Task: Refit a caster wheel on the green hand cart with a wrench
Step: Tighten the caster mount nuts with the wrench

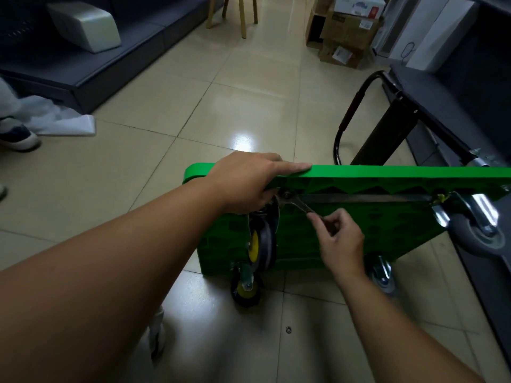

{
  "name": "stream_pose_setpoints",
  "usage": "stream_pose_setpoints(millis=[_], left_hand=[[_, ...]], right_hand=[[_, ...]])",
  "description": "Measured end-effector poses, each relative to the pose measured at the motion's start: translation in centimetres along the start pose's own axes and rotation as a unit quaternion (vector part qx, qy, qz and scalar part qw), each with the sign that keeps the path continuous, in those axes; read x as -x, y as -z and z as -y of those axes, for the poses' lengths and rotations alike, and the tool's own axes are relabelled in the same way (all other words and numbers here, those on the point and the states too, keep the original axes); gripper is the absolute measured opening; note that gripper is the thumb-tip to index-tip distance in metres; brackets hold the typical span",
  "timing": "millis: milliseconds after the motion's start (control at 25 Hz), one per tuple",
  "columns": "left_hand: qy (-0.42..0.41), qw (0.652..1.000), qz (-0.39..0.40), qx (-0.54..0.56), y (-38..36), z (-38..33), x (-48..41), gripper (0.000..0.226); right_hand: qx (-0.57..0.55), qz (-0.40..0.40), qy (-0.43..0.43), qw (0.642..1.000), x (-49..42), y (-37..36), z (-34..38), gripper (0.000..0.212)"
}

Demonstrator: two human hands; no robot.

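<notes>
Standing on its long edge on the tiled floor (166,167), the green hand cart (387,172) turns its ribbed underside toward the person. Near its upper left corner hangs the caster wheel (261,244), yellow-hubbed, its mount tucked just under the rim. The wrench (300,204) has its head on that mount and its handle slanting down to the right. The right hand (341,241) pinches the handle's end between thumb and curled fingers. The left hand (249,181) grips the cart's top edge above the caster, forefinger laid straight along the rim, the other fingers curled beneath

A second yellow-hubbed caster (246,288) touches the floor at the lower left corner; two grey casters (475,230) sit at the right end. The black handle (351,111) rises behind the top edge. The cart's right end stands close to a dark bench (456,100). Left of the cart and beyond it the tiles lie open as far as a dark sofa (110,59) and stacked cardboard boxes (348,31). A small nut (288,329) lies on the floor near the person
</notes>
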State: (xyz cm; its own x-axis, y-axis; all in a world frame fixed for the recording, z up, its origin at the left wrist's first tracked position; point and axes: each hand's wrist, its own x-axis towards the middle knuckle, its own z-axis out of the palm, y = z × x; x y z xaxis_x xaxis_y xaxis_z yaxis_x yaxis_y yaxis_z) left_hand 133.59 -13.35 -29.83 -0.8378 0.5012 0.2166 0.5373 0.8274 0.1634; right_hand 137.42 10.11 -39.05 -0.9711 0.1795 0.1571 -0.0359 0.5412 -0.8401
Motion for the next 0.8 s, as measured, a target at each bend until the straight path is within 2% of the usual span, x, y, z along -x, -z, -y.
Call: stream_pose_setpoints(millis=[80, 160, 440, 520, 640, 720, 800], left_hand=[[-0.005, 1.000, -0.002, -0.003, 0.1, 0.1, -0.3, 0.073], [-0.003, 1.000, 0.001, -0.001, 0.2, 0.3, -0.4, 0.074], [-0.002, 1.000, 0.014, 0.004, 0.5, 0.1, -0.3, 0.075], [0.003, 1.000, 0.012, 0.007, 0.6, 0.3, -0.3, 0.075], [0.011, 1.000, 0.021, 0.012, 0.4, 0.4, -0.3, 0.076], [0.014, 1.000, 0.013, 0.014, 0.4, 0.3, -0.3, 0.075], [0.016, 1.000, 0.009, 0.014, 0.5, 0.0, -0.3, 0.074]], right_hand=[[-0.107, 0.001, -0.072, 0.992, 1.4, -3.0, -0.3, 0.039], [-0.168, 0.007, -0.119, 0.979, 2.3, -4.7, -0.3, 0.038], [-0.166, 0.071, -0.109, 0.977, 2.3, -3.2, -0.9, 0.038], [-0.111, 0.083, -0.121, 0.983, 3.4, -2.1, -2.3, 0.043], [0.072, 0.078, -0.115, 0.988, 4.6, 1.7, -5.2, 0.053], [0.179, 0.092, -0.049, 0.978, 3.1, 4.6, -4.4, 0.052], [0.267, 0.098, 0.081, 0.955, 0.5, 7.0, -0.9, 0.050]])
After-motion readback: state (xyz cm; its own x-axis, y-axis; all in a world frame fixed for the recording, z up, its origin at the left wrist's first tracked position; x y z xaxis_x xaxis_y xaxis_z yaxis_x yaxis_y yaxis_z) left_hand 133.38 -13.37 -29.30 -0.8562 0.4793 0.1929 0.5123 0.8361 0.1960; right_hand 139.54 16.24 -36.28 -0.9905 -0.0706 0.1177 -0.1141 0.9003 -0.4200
